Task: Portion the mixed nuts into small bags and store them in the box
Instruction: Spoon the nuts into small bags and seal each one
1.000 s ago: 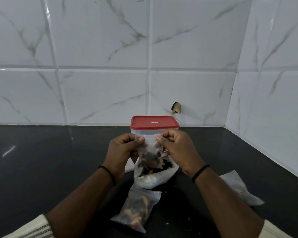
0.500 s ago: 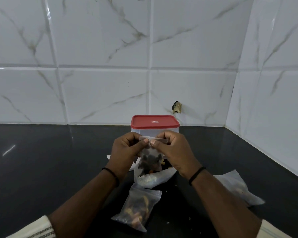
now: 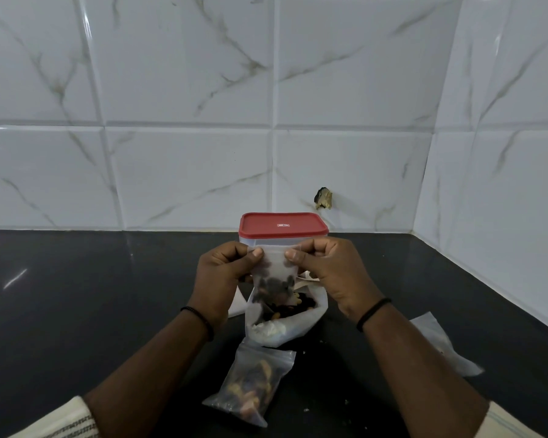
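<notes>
A small clear zip bag (image 3: 275, 279) with dark nuts in its lower half hangs upright in front of me. My left hand (image 3: 223, 273) pinches its top left corner and my right hand (image 3: 331, 271) pinches its top right corner. Just below it stands the larger white bag of mixed nuts (image 3: 293, 324), its mouth open. A filled small bag (image 3: 250, 387) lies flat on the black counter nearer to me. The clear box with a red lid (image 3: 282, 226) stands behind my hands, lid on.
A crumpled clear plastic bag (image 3: 440, 349) lies on the counter to the right. White marble tiled walls close the back and right side, meeting in a corner. A chipped hole (image 3: 323, 199) marks the back wall. Crumbs dot the black counter (image 3: 76, 311).
My thumbs came together at the middle of the bag's top edge, then slid apart to its two corners. The bag stayed at about the same height.
</notes>
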A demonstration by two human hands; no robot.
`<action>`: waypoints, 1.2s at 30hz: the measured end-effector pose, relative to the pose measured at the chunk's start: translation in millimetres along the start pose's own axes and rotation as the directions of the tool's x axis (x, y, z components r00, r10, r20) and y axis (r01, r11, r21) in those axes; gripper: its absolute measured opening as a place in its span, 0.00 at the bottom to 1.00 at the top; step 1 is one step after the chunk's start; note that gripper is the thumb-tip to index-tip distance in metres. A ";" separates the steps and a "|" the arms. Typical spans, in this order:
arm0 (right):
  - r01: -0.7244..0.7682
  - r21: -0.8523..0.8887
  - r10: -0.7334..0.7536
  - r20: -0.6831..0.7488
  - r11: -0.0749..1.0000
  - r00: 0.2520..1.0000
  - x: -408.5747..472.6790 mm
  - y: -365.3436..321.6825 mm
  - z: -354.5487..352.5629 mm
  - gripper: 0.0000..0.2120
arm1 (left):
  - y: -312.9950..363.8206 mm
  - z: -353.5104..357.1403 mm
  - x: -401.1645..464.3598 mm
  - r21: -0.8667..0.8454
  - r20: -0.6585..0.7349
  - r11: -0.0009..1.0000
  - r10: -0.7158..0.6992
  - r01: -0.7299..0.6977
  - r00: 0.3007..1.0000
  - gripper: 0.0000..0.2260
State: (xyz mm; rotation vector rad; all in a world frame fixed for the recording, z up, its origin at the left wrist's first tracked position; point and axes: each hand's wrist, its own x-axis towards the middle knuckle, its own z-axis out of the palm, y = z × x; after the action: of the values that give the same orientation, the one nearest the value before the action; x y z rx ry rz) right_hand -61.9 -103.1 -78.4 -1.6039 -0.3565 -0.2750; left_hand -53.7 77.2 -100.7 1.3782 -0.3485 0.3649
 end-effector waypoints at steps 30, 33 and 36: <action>0.022 -0.114 -0.029 -0.055 0.993 0.998 -5.7 5.2 11.3 0.06 | -17.2 6.9 -6.1 0.165 -0.039 0.980 0.123 -0.115 0.992 0.25; 0.011 -0.100 -0.020 -0.088 0.995 0.996 -10.5 -0.6 6.8 0.06 | -20.6 6.3 -7.3 0.244 -0.028 0.962 0.129 -0.118 0.991 0.22; -0.080 -0.138 0.063 -0.119 0.987 0.991 -14.7 -5.4 -10.0 0.05 | -29.5 1.4 -5.0 0.324 0.012 0.940 0.106 -0.104 0.994 0.20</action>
State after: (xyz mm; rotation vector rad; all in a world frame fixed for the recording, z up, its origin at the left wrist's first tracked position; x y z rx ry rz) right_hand -77.1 -113.7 -78.5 -1.7290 -0.1941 -0.3418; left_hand -45.0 71.1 -128.7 1.6847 -0.3689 0.5323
